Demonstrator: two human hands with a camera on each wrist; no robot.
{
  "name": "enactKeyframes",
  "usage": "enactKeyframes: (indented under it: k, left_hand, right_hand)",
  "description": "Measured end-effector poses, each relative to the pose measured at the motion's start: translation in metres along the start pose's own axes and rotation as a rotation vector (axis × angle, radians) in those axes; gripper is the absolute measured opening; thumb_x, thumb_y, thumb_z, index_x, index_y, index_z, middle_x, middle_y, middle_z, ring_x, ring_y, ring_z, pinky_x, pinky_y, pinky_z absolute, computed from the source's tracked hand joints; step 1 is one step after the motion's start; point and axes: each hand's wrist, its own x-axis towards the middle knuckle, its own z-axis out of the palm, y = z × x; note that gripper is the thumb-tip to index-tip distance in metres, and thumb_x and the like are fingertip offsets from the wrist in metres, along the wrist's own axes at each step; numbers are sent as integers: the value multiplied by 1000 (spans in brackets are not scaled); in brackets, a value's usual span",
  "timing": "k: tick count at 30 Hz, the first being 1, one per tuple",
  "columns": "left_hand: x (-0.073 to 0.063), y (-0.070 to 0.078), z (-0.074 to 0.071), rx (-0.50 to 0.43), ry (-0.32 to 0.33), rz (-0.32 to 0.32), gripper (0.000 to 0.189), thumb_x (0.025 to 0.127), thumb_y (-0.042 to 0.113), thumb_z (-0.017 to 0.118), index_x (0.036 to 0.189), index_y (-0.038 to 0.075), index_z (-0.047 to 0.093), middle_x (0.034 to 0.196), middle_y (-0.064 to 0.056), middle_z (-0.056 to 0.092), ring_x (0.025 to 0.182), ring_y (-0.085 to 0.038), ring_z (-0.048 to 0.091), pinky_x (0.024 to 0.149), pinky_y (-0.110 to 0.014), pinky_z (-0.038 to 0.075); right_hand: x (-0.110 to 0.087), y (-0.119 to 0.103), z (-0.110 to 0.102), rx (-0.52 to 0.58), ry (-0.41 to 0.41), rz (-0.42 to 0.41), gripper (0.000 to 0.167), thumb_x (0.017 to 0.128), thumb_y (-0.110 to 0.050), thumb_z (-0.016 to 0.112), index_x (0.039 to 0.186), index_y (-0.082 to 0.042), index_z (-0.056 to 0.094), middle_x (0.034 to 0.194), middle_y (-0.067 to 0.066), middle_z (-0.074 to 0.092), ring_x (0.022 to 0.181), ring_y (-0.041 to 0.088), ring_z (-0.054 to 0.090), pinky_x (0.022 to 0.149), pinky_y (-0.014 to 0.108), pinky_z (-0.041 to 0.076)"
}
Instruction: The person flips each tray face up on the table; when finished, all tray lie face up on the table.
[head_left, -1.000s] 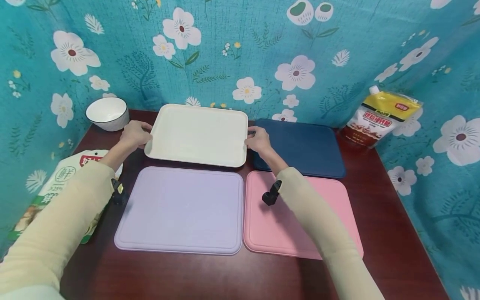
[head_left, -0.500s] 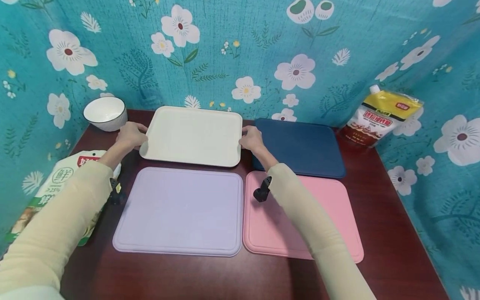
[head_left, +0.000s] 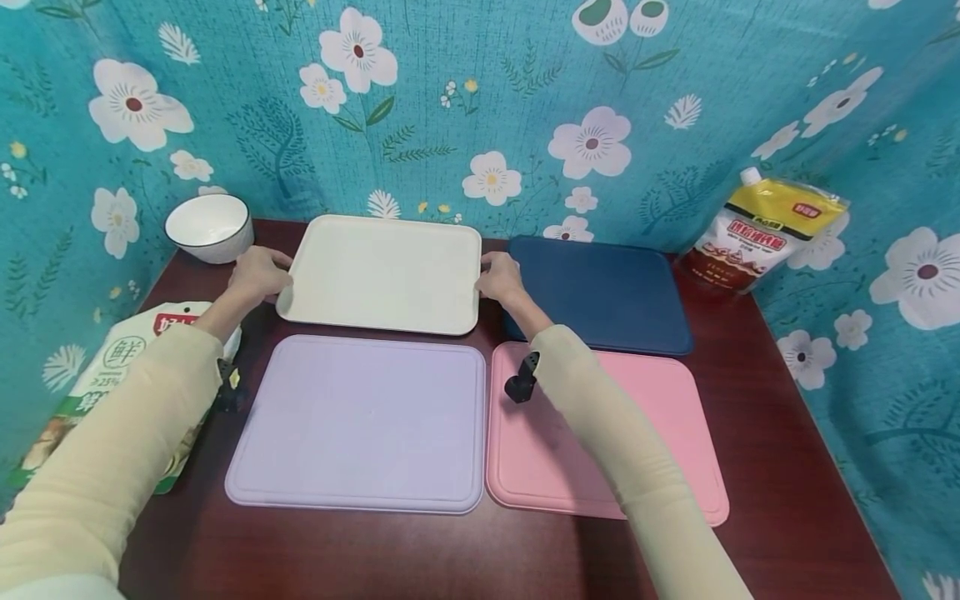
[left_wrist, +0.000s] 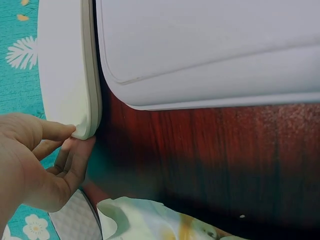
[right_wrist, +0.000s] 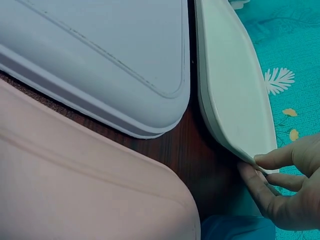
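Note:
A cream rectangular tray (head_left: pixel 382 275) with a raised rim lies at the back left of the dark wooden table. My left hand (head_left: pixel 258 275) pinches its left edge; in the left wrist view the thumb is on top of the rim and the other fingers are beneath the corner. On the opposite short side my right hand (head_left: pixel 500 277) pinches the rim the same way, thumb above and fingers below. Just in front of the tray is a lilac board (head_left: pixel 360 425), with a narrow strip of table between them.
A navy board (head_left: pixel 600 296) lies right of the tray, and a pink board (head_left: pixel 660 417) in front of it. A white bowl (head_left: pixel 210 229) stands at the back left. A green-and-white food pouch (head_left: pixel 120 358) is beside the left arm. Another pouch (head_left: pixel 757 237) leans at the back right.
The cream tray has moved slightly left and toward me with both hands on it, widening the gap to the navy board. In the last half second it has shifted only a little.

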Motion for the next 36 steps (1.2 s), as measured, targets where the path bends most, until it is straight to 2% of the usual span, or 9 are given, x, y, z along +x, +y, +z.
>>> enactKeyframes:
  k: [5,12,23,30,36]
  left_hand:
    - [-3,3,0,7,3,1,42,79,1,53,119,-9,60,107,-32,62,61,-25,69,80,-54,50]
    - [-6,7,0,20,2,-12,41,81,1,54,120,-10,59,108,-32,60,66,-29,70,79,-53,52]
    - [-6,5,-1,32,0,0,42,79,2,54,120,-9,60,104,-31,63,61,-26,69,74,-51,53]
    - [-7,4,-3,40,-5,3,42,78,1,52,118,-8,61,98,-28,66,58,-24,68,74,-52,51]
    - [-8,3,-6,15,-1,20,37,82,4,51,115,-9,62,94,-26,67,57,-23,68,78,-55,51]
  right_hand:
    - [1,0,0,-32,2,2,45,82,11,62,126,4,59,91,20,68,79,29,68,68,32,57]
    - [0,0,-2,-72,-1,-18,41,83,9,63,123,4,61,90,20,69,78,28,69,68,33,57]
    - [-5,-1,-2,-192,-12,-111,26,86,6,63,112,5,66,82,17,70,71,25,68,65,33,53]
    - [-8,-1,-4,-194,-22,-127,33,88,7,60,121,6,62,87,18,70,74,27,68,69,34,55]
    - [-10,1,-7,-133,-48,-110,35,89,9,59,124,8,60,95,23,68,80,30,70,69,33,58]
